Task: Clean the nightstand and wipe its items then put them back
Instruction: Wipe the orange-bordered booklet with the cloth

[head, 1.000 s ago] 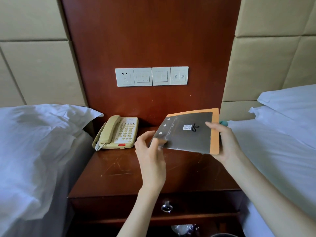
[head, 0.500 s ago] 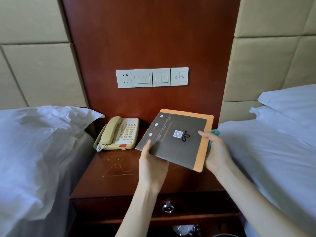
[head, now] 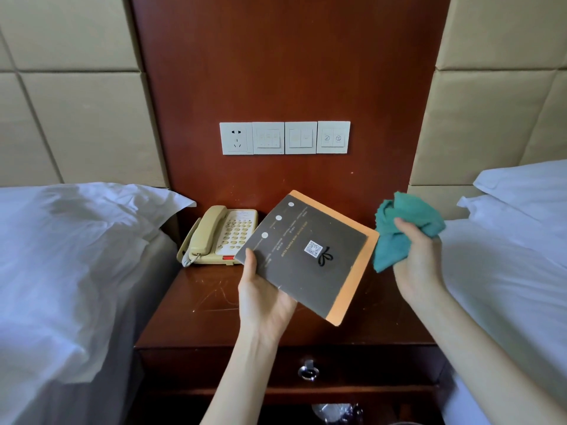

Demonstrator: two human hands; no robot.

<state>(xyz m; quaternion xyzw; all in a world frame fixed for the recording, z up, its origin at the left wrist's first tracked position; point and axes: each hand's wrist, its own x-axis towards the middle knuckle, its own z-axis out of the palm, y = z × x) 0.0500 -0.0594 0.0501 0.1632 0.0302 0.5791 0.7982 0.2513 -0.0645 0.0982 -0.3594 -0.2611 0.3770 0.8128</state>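
A dark grey booklet (head: 306,256) with an orange backing and a small QR code is held tilted above the wooden nightstand (head: 202,308). My left hand (head: 264,305) grips its lower left edge, thumb on top. My right hand (head: 418,265), just right of the booklet and apart from it, clutches a bunched teal cloth (head: 405,228). A beige telephone (head: 221,236) sits at the nightstand's back left, its handset on the cradle.
White-sheeted beds flank the nightstand, the left bed (head: 70,265) and the right bed (head: 515,250). A row of white wall switches (head: 285,138) sits on the wood panel above. A drawer with a metal ring pull (head: 307,371) lies below the top.
My right hand let go of the booklet's right edge and moved right, bringing the teal cloth into view. My left hand now holds the booklet alone, lower and more tilted.
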